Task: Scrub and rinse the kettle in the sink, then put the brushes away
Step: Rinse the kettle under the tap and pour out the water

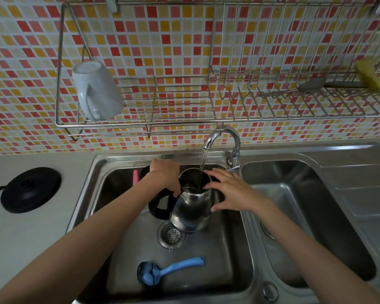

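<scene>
Our left hand (165,175) is closed around the top of the kettle's black handle (160,207), beside the rim, and our right hand (229,190) lies open with fingers spread against the steel wall on the other side, steadying it rather than gripping. Between the two hands the kettle (192,210) stands in the left sink basin (233,260), just behind the drain strainer (171,234), with the lid swung back. Its long axis runs close to vertical, mouth up and slightly toward the wall; the handle points to our left.

Water (203,163) falls from the tap (223,137) straight into the open mouth, so we judge this to be the rinsing stage, or filling for a rinse; whether the scrubbing is finished we cannot tell. The blue brush (169,269) lies loose on the basin floor near us, well apart from the kettle, and something pink (135,177) leans at the back of the basin, perhaps a second brush. Both are not yet put away. Emptying the kettle, shutting off the tap and stowing the brushes are left. The kettle's black base (30,189) sits on the table to the left.
</scene>
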